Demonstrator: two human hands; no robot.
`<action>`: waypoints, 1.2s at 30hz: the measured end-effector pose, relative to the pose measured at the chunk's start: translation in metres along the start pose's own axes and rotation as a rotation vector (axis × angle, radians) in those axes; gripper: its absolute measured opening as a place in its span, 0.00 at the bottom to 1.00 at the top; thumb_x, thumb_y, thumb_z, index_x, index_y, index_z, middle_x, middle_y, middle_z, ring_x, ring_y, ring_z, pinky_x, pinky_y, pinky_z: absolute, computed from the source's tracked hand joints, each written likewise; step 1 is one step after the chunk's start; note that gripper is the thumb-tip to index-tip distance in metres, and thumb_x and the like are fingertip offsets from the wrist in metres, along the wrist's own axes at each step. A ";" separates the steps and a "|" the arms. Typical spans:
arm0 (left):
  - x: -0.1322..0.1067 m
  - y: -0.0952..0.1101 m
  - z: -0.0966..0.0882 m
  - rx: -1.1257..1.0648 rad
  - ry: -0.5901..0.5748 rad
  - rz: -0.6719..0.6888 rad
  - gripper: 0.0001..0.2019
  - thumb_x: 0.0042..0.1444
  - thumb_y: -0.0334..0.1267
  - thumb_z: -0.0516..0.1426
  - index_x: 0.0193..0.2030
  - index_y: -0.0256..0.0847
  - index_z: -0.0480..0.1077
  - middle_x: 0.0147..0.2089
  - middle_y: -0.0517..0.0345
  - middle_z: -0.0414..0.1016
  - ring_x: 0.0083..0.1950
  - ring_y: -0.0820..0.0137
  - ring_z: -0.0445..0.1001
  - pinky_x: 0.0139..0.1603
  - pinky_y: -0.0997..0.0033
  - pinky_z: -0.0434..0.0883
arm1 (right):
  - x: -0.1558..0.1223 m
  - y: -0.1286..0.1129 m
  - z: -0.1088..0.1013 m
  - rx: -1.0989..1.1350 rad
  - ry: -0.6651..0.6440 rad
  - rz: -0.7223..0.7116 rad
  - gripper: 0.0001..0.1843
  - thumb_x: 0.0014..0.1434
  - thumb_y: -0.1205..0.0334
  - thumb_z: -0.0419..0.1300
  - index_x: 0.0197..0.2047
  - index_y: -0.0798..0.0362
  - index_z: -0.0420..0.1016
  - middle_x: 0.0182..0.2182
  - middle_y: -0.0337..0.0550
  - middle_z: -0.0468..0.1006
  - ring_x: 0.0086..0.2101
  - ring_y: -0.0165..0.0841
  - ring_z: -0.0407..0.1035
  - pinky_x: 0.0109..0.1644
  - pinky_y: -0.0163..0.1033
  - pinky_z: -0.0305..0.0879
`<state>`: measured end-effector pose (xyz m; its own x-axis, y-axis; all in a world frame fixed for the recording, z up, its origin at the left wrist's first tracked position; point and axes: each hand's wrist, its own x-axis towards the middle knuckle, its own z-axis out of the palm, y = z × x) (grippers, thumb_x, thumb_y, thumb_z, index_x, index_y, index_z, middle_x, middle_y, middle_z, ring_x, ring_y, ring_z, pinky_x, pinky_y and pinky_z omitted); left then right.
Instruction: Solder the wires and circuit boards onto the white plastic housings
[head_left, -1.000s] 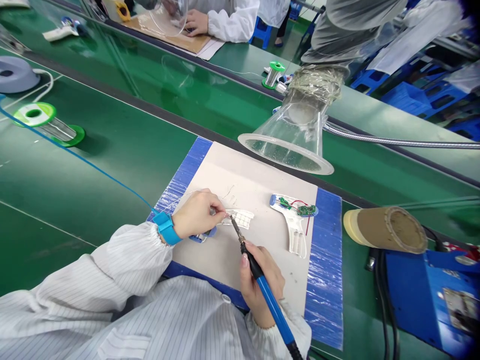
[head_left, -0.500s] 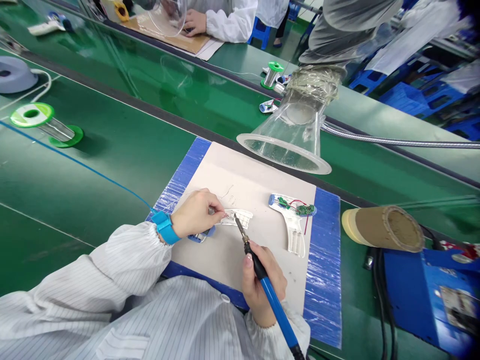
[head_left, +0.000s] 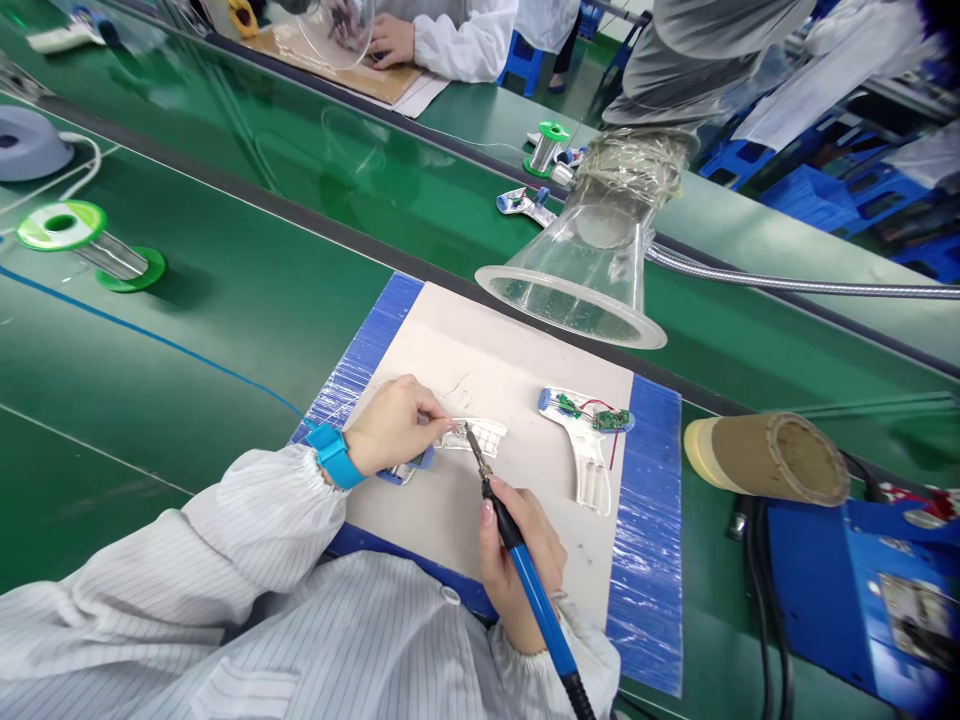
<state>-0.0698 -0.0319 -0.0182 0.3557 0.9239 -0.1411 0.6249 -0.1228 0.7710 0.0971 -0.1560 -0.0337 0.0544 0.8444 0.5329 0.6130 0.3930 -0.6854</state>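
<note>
A white gun-shaped housing half [head_left: 487,437] lies a little below the centre of the frame, its ribbed grip pointing right and its blue-trimmed end partly hidden under the left hand [head_left: 401,425]. That hand's thumb and forefinger are pinched together over the housing; whatever is between them is too fine to make out. The right hand, [head_left: 525,555] at lower centre, is closed around the black grip of a blue-handled soldering iron [head_left: 541,600]. The iron slants up and left, its tip over the housing just beside the left fingertips; whether it touches anything cannot be told. A blue wrist strap [head_left: 335,455] circles the left wrist, with a blue cord [head_left: 187,350] running off to the left edge.

Under both hands is a beige work board [head_left: 450,520], edged with shiny blue strips [head_left: 645,560]. On its right side lies a second housing half [head_left: 585,450], grip toward the bottom, with a green circuit board [head_left: 611,420] and red wires. Above the board, right of centre, hangs a clear funnel hood [head_left: 600,270]. A solder spool [head_left: 120,255] with green flanges lies tilted at the left. At the right edge, a brown cylinder [head_left: 772,455] rests on its side beside a blue metal box [head_left: 817,590]. Near the top centre, a co-worker's hand [head_left: 392,42] rests on a brown board [head_left: 330,62].
</note>
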 end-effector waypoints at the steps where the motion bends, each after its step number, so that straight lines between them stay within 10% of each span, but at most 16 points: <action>1: 0.000 0.000 0.000 -0.004 0.001 -0.001 0.04 0.51 0.34 0.65 0.27 0.42 0.80 0.28 0.59 0.80 0.38 0.67 0.73 0.42 0.70 0.68 | 0.000 0.000 0.000 -0.001 0.000 -0.003 0.19 0.59 0.76 0.59 0.53 0.54 0.70 0.36 0.43 0.76 0.32 0.29 0.72 0.34 0.34 0.71; 36: 0.001 -0.002 0.003 -0.007 0.040 0.044 0.06 0.51 0.35 0.64 0.24 0.42 0.78 0.27 0.60 0.79 0.37 0.67 0.74 0.41 0.70 0.68 | -0.002 0.000 -0.001 -0.023 0.056 0.036 0.17 0.61 0.73 0.58 0.53 0.53 0.71 0.36 0.44 0.77 0.34 0.31 0.73 0.35 0.35 0.72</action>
<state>-0.0689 -0.0317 -0.0219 0.3544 0.9315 -0.0822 0.6045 -0.1612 0.7801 0.0978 -0.1579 -0.0347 0.1203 0.8358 0.5357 0.6275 0.3542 -0.6934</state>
